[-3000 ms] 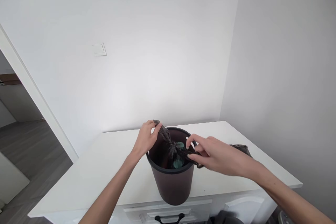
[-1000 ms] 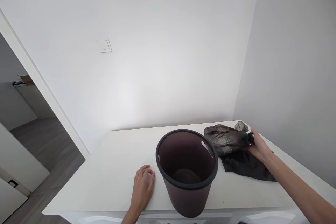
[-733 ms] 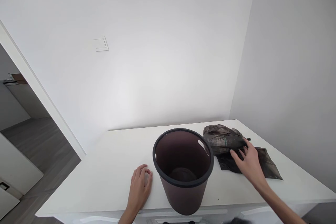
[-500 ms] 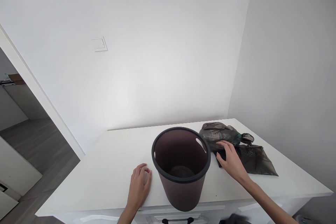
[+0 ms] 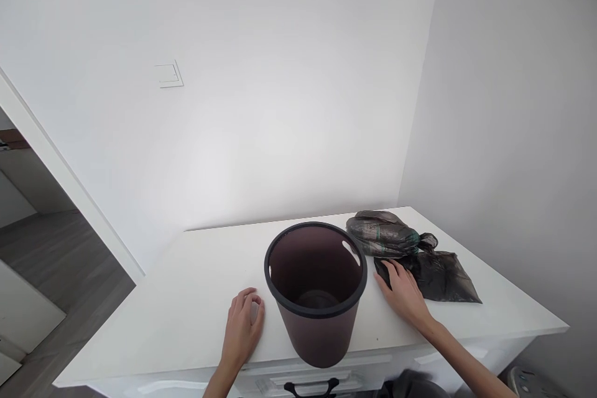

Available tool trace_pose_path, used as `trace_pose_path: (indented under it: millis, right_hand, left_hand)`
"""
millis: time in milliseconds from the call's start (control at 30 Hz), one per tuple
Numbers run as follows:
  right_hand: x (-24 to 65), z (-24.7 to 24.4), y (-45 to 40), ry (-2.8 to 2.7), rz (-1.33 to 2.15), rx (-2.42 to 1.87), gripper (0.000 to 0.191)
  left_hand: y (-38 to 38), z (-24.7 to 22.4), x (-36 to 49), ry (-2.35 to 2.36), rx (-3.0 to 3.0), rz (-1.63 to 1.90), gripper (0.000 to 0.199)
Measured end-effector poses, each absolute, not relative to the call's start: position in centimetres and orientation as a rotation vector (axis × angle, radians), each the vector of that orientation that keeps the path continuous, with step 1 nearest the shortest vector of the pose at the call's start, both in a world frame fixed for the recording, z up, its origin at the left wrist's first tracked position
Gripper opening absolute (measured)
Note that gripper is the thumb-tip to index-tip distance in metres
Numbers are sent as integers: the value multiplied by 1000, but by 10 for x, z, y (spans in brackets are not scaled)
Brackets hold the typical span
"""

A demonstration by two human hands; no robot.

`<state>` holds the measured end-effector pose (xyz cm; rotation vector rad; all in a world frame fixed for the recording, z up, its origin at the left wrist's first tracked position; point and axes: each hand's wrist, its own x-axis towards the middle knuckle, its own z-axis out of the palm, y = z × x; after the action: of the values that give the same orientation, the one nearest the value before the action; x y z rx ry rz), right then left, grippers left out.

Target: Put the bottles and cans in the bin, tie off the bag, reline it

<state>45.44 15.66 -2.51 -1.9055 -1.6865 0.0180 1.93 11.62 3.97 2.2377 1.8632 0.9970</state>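
An upright brown trash bin [image 5: 321, 339] with a black rim and oval side holes stands near the front edge of the white cabinet top [image 5: 200, 298]. Just left of it my left hand [image 5: 243, 323] rests on the surface, fingers loosely curved, holding nothing. My right hand [image 5: 402, 292] lies to the bin's right, fingers spread on the left end of a flat, folded black plastic bag [image 5: 445, 277]. Behind that sits a knotted dark translucent bag [image 5: 385, 233] with striped contents that I cannot make out. The bin's inside shows only its bare bottom.
A white wall with a light switch [image 5: 168, 74] rises behind the cabinet, and another wall meets it at the right. A black drawer handle [image 5: 311, 389] juts out below the front edge. At the left a doorway opens onto a grey floor [image 5: 60, 267].
My right hand has come down from beside the knotted bag onto the flat black bag. My left hand and the bin stay in place; the view has shifted slightly.
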Motion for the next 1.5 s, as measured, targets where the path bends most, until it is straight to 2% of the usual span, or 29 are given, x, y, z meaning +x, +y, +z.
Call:
trace_pose_path:
  millis: [300,600,700,900,1200,1500]
  right_hand:
    - [448,-54,141,-1762,-136,-1917,62]
    - [422,-53,128,-1714,-201,-1825,61]
    - [422,-45,123,-1750,-224,-1650,54]
    - [425,-28,107,-1850,-84,-1348,21]
    - [421,-14,100,-1866,170,-1396,17]
    - [422,-14,102,-1822,220,-1412,20]
  left_hand:
    - [117,41,20,1861,2203,1016,25]
    - [116,47,15,1883,1928,1052,34]
    - [114,49,14,1906,1811,1037,37]
    - [109,56,17,1846,1729,1045,39]
    - [107,65,22,1833,1722,1080,37]
    - [107,66,23,1841,1715,1078,38]
